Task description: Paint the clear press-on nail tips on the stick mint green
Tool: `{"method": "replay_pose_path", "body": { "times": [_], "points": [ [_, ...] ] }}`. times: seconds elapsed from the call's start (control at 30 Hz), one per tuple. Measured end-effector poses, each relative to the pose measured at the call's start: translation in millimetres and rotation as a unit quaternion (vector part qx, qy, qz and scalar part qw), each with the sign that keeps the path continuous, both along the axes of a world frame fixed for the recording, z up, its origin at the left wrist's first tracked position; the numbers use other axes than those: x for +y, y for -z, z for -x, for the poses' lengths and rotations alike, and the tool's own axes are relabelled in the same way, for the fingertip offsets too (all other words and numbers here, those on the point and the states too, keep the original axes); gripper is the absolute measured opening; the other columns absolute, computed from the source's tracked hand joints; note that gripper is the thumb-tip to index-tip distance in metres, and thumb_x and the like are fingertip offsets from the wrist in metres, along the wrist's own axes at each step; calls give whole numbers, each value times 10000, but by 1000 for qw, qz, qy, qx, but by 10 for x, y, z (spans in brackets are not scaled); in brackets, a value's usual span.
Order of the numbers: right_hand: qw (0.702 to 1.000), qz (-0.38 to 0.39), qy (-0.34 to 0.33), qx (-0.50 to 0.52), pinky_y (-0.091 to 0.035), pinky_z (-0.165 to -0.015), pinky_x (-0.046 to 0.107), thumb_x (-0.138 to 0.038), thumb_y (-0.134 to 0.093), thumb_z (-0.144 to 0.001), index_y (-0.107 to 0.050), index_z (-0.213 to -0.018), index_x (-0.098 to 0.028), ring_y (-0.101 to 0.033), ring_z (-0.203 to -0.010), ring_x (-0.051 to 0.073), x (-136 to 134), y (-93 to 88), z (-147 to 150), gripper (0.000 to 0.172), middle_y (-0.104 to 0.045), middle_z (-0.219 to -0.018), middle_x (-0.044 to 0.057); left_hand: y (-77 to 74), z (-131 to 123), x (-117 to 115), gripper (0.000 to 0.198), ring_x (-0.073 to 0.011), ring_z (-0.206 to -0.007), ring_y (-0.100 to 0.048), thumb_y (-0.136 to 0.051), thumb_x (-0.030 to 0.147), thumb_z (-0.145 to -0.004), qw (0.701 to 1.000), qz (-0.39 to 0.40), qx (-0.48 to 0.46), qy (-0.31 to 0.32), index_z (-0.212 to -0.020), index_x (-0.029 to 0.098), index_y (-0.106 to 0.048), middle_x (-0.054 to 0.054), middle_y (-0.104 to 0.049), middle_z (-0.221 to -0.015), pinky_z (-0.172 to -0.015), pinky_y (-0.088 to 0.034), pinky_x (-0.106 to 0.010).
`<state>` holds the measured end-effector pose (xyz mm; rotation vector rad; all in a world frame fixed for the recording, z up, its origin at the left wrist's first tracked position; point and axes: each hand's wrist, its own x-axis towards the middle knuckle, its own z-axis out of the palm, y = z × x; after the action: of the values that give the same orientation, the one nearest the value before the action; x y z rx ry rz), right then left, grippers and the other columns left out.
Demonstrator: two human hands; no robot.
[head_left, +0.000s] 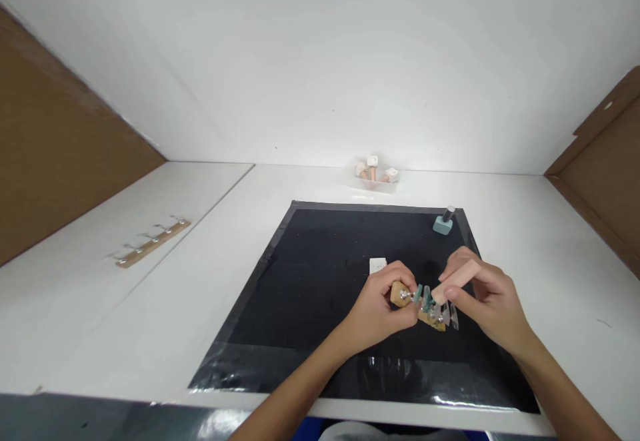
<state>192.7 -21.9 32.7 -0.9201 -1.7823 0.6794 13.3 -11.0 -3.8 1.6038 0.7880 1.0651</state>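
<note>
The handle [457, 280] in the right hand [494, 298] is pale pink; the strip [395, 294] in the left hand [380, 308] is yellowish tan with silver fittings [404, 294]. Between both hands, some nail tips [418, 293] are teal, others clear. Below them, the mat [300, 261] is black. Beyond the right hand, the bottle [443, 226] is pale teal, its cap [449, 213] dark grey.

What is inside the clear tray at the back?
Three pinkish sticks with white ends. Whatever lies beneath them in the tray is covered, so I can't tell.
</note>
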Motion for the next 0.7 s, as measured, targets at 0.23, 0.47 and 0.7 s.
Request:
{"method": "replay_pose_path", "body": {
  "times": [0.23, 0.47, 0.7],
  "points": [
    [998, -48, 41, -23, -439, -593, 337, -241, -634, -846, -661, -706, -250, -557, -639, 184, 0, -10, -11, 143, -643, -643, 16, -1, 15, -17, 130, -98, -596, -461, -566, 63, -578, 1000, -18, 13, 5, -628, 172, -515, 16, -485, -682, -543, -349, -215],
    [997, -48, 0, -55, -410, -581, 335, -184, -665, -804, -637, -656, -233, -516, -582, 163, 2, -43, 19, 158, -609, -605, -1, -14, 14, -24, 133, -103, -614, -486, -561, 49, -586, 999, -46, 11, 17, -633, 168, -527, 14, -499, -682, -569, -379, -216],
    [998, -49, 30, -34, -416, -581, 343, -222, -652, -822, -639, -654, -246, -518, -586, 174, 2, -22, -19, 170, -617, -581, -1, -26, 13, -33, 134, -98, -598, -478, -563, 50, -576, 999, -40, 16, 18, -625, 169, -523, 13, -496, -682, -552, -378, -211]
  ]
}}
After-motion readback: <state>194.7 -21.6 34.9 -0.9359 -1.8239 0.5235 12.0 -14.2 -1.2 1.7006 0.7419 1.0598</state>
